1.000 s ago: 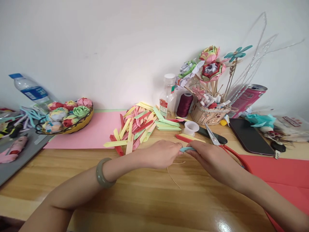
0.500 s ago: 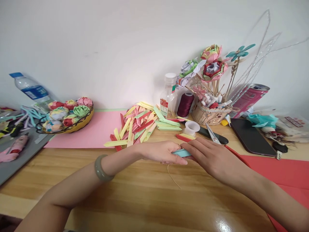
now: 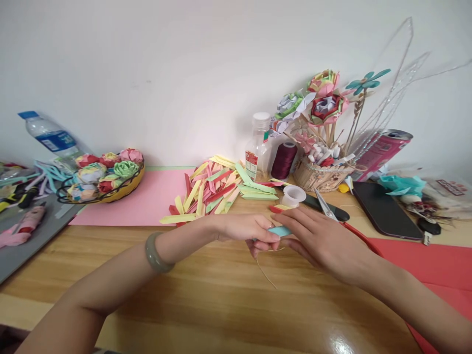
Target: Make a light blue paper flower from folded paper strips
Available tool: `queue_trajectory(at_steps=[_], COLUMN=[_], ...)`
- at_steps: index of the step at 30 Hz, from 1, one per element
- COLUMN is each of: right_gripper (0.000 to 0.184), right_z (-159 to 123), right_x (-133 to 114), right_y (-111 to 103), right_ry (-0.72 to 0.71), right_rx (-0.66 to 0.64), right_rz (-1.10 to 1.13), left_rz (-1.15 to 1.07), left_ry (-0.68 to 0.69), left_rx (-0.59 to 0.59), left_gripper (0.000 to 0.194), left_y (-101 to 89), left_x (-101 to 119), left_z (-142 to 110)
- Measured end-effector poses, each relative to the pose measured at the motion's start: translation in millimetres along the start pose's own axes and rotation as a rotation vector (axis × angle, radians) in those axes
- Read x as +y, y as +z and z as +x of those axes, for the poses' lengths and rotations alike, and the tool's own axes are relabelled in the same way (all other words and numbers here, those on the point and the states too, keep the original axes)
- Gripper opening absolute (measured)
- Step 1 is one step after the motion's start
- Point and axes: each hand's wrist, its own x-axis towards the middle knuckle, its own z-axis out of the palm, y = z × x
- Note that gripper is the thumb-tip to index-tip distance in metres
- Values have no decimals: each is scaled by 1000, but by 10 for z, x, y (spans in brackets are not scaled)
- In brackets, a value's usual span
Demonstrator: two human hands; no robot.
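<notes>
Low over the wooden table, a folded light-blue paper strip [image 3: 280,230] is pinched between the thumb and fingers of my left hand [image 3: 249,230]. My right hand [image 3: 319,237] grips its other end, with the fingers over the top and the thumb underneath, so that end is hidden. From under my left fingers a thin tan thread [image 3: 266,273] trails down onto the wood. Just beyond my hands lies a heap of folded paper strips [image 3: 212,189] in red, yellow, pink and green. Beside my right hand are open scissors [image 3: 326,205], partly covered.
A white spool [image 3: 294,194], a clear bottle [image 3: 258,147] and a maroon thread cone [image 3: 283,161] stand behind. To the right are a flower basket [image 3: 320,176], a phone [image 3: 385,209] and red paper [image 3: 427,265]. A yellow basket [image 3: 125,191] of paper flowers sits left on pink paper [image 3: 162,196].
My left thumb has shifted up and back along the strip, and its fingers show more below. My right thumb now shows under the right fingers. A bit of thread appears between the hands.
</notes>
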Motion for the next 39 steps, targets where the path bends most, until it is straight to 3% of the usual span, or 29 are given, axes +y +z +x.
queue_trajectory(at_steps=[4,6,7,9,11,13,16,18,23,27,34,39], right_gripper=[32,33,33,31,30,31,33,32,29,30,32,34], right_z=[-25,-32,-33,-37,-41,-42,-24,0,32,18,55,63], right_x=[11,11,11,9,6,2,-10,-21,-28,-23,-57,-71], right_y=[-28,-16,0,49,115,187,293,352,434,482,535,548], right_ry=[-103,-112,-82,32,160,257,321,331,336,308,272,259], right_rx=[89,86,71,17,-57,-121,-116,-82,-10,12,-34,-58], right_rz=[-89,-79,-57,-2,58,127,191,186,125,60,-42,-78], left_rz=[-209,-195,-142,77,444,867,1332,1441,1257,1205,1388,1589], left_ry=[-5,-9,2,64,186,300,453,461,439,381,39,41], left_rx=[-210,-223,-158,140,566,781,783,826,899,875,775,774], left_gripper=[26,26,26,26,28,29,25,22,13,25,31,33], left_y=[-69,-62,-46,6,68,118,134,108,0,-45,62,81], left_x=[-21,-9,-7,-23,-75,-155,-287,-358,-464,-493,-381,-459], left_z=[-44,-57,-59,-60,-60,-57,-34,-5,66,82,65,88])
